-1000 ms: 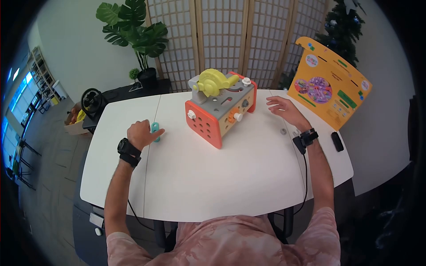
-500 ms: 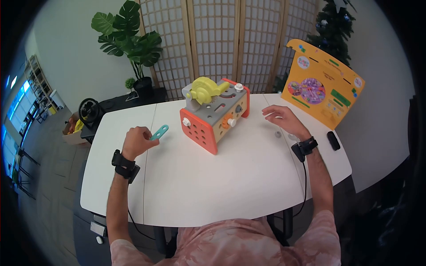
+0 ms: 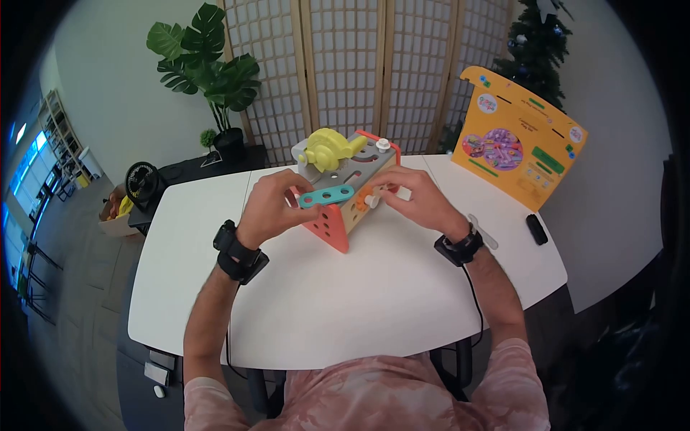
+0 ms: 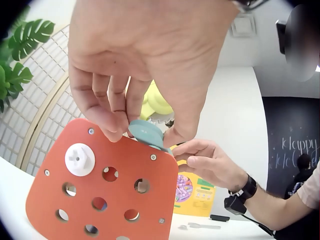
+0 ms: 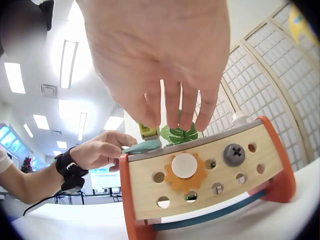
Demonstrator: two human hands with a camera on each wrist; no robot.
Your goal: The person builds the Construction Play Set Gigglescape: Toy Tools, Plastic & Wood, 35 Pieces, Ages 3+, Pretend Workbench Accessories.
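Observation:
A toy workbench (image 3: 333,231) with red end panels, a grey top and wooden sides stands on the white table. My left hand (image 3: 269,210) pinches a teal strip with holes (image 3: 336,192) between thumb and fingers, over the near edge of the bench's grey top. In the left wrist view the strip (image 4: 146,132) lies close above the red panel. My right hand (image 3: 424,202) hovers by the wooden side with loosely bent fingers and nothing held. Below its fingers in the right wrist view sit an orange gear (image 5: 172,179) with a white bolt (image 5: 184,165) and a grey screw (image 5: 233,155).
A yellow toy circular saw (image 3: 327,149) is mounted on the bench top, with a white bolt (image 3: 383,144) behind it. At the table's right are a pale grey tool (image 3: 484,232), a black oblong object (image 3: 536,230) and an upright orange carton (image 3: 543,133).
My left hand picked up the teal strip from the table and carried it right, over the workbench. My right hand moved left from the table's right side to the bench's wooden side.

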